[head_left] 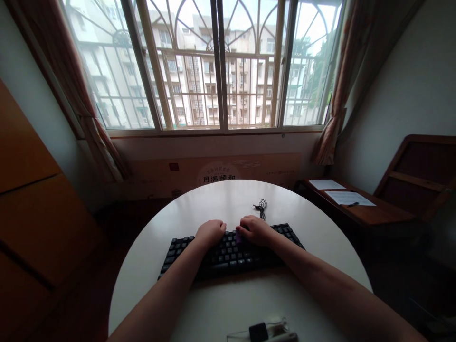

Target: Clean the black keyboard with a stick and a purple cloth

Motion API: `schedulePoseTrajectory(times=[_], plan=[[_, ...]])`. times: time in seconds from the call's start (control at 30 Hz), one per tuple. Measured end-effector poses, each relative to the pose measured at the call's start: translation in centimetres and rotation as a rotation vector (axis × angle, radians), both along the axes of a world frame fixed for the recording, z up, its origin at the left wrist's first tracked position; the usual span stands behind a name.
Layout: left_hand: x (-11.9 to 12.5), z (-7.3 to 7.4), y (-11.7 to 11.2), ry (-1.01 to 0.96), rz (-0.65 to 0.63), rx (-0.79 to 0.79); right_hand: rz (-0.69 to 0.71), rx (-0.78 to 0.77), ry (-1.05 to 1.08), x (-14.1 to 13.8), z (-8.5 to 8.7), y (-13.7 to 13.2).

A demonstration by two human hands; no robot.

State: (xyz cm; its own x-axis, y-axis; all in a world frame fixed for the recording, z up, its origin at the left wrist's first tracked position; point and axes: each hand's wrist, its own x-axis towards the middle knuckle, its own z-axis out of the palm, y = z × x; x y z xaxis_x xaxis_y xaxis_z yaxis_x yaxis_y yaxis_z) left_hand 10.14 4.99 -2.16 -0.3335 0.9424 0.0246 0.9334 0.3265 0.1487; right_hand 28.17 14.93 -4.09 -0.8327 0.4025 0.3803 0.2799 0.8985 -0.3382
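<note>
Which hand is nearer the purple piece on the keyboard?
The right hand: it is right by the purple piece, while the left hand is across a gap.

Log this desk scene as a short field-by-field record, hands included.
Table: white, rounded edge
Keyboard: black, lying on the table
Left hand: curled, over the keyboard's far part
Right hand: curled, fingers at a purple piece; grip unclear
Cable: black, bundled, beyond the keyboard
Papers: two sheets, on a brown wooden surface to the right
</note>
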Motion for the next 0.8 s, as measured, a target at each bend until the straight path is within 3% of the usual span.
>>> schedulePoseTrajectory(times=[0.17,0.47,0.7,0.8], plan=[[-0.10,-0.08,0.05,-0.003,-0.012,0.003,0.120,0.023,0.001,0.12,0.00,0.07],[-0.43,-0.48,0.13,0.001,-0.024,0.018,0.006,0.074,0.009,-0.14,-0.03,0.02],[-0.42,-0.54,0.17,0.009,-0.022,0.020,0.117,0.066,-0.022,0.09,0.23,-0.11],[-0.42,-0.56,0.14,0.012,-0.019,0.022,0.092,0.084,-0.034,0.02,0.21,-0.12]])
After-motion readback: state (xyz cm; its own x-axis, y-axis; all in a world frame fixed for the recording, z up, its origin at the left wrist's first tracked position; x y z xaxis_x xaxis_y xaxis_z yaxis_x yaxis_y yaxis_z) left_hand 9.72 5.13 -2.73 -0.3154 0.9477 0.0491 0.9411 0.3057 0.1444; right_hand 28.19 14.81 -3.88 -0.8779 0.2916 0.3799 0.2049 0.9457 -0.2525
